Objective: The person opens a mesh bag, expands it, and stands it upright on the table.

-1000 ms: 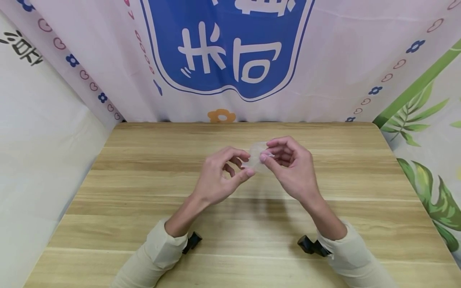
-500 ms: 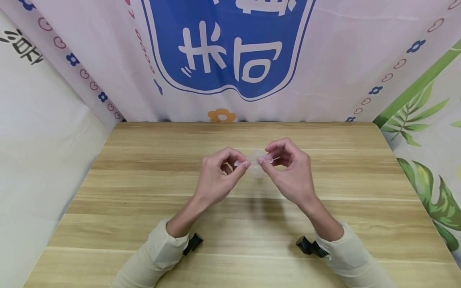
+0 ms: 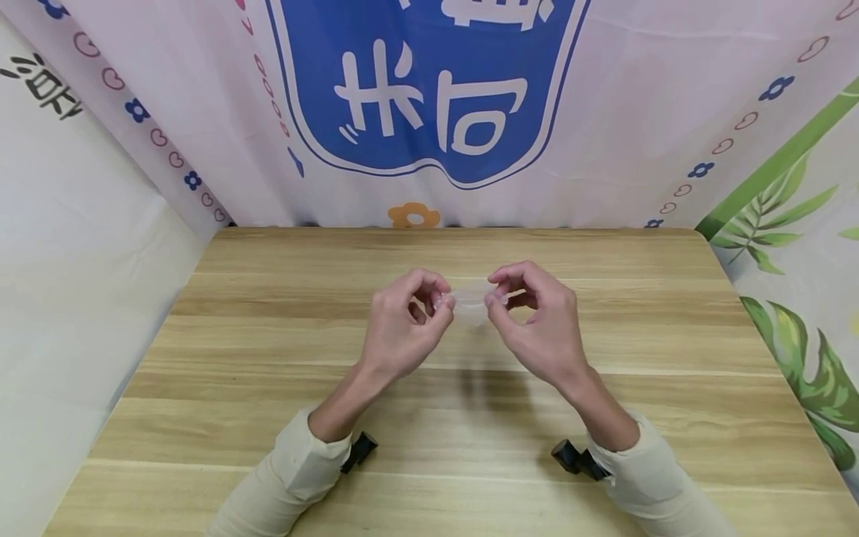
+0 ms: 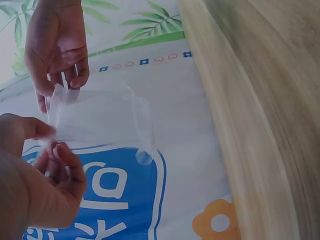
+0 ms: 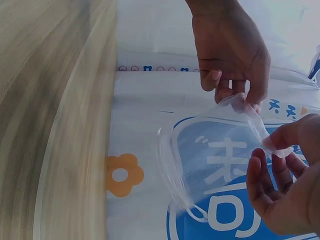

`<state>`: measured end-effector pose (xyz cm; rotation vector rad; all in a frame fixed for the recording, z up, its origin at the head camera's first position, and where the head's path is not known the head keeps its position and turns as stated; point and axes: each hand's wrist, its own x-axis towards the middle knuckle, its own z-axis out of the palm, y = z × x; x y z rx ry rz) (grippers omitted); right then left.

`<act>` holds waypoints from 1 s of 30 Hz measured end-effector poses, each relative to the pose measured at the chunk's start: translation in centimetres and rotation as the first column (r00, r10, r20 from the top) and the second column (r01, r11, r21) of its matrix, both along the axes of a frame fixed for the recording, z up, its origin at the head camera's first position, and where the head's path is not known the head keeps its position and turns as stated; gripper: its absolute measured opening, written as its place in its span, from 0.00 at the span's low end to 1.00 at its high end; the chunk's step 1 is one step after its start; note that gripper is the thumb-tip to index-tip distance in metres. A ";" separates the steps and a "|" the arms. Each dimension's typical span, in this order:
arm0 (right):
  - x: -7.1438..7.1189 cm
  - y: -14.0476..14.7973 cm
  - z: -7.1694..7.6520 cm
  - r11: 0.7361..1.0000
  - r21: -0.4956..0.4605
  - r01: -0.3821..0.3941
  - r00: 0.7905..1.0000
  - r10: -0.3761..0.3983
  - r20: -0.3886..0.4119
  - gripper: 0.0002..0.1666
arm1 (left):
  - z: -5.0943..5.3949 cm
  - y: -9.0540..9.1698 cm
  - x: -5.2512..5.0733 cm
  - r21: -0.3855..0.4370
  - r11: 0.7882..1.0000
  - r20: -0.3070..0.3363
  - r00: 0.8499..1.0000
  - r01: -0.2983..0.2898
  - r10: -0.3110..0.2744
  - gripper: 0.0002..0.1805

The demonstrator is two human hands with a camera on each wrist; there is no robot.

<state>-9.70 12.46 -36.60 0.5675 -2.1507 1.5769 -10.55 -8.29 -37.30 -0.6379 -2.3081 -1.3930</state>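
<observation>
A sheer, whitish pouch of fine mesh (image 5: 210, 150) hangs above the table between my two hands, its edge stretched from one to the other. A thin looped cord or band shows at its lower end in the right wrist view. My left hand (image 3: 399, 321) pinches one side of the edge between thumb and fingers. Opposite it, my right hand (image 3: 546, 324) pinches the other side. From above the pouch (image 3: 469, 298) is only a faint strip; the left wrist view shows the pouch (image 4: 100, 115) almost see-through against the curtain. Fingers hide its gripped corners.
A wood-grain table (image 3: 235, 388) lies under both hands. Behind it hangs a printed curtain (image 3: 604, 149) with a blue sign. Pale cloth (image 3: 74, 261) hangs at the left and leaf-patterned cloth (image 3: 805, 298) at the right. Black wrist-camera mounts stick out at both cuffs.
My left hand has closed from a looser hold to a pinch and drawn slightly left. The hands are a little farther apart, and the pouch edge between them has become a narrow, stretched strip.
</observation>
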 end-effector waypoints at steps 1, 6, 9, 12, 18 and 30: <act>0.0 0.0 0.0 1.000 -0.013 -0.003 1.000 0.003 0.000 0.11 | 0.0 0.0 0.0 -0.012 1.000 0.026 1.000 -0.007 0.007 0.05; 0.0 0.0 0.1 0.997 -0.076 -0.010 1.000 0.009 -0.016 0.10 | 0.4 -0.1 0.1 -0.077 0.997 0.168 0.986 0.002 0.010 0.11; 0.0 -0.1 0.1 0.996 -0.083 -0.018 0.999 0.016 -0.029 0.10 | 0.5 -0.1 0.2 -0.076 0.997 0.217 0.976 0.023 -0.006 0.09; 0.0 -0.2 -0.1 0.996 -0.082 -0.031 0.999 0.027 -0.047 0.10 | 0.6 0.0 0.2 -0.045 0.999 0.223 0.975 0.023 -0.012 0.05; -0.2 -0.3 -0.4 0.995 -0.084 -0.048 0.994 0.039 -0.100 0.12 | 0.3 0.0 0.2 0.061 0.998 0.139 0.990 -0.036 0.027 0.04; -0.1 -1.1 -1.1 0.998 -0.033 0.048 0.979 -0.053 -0.196 0.09 | 0.0 0.4 0.3 0.057 0.993 -0.057 0.993 -0.104 0.107 0.05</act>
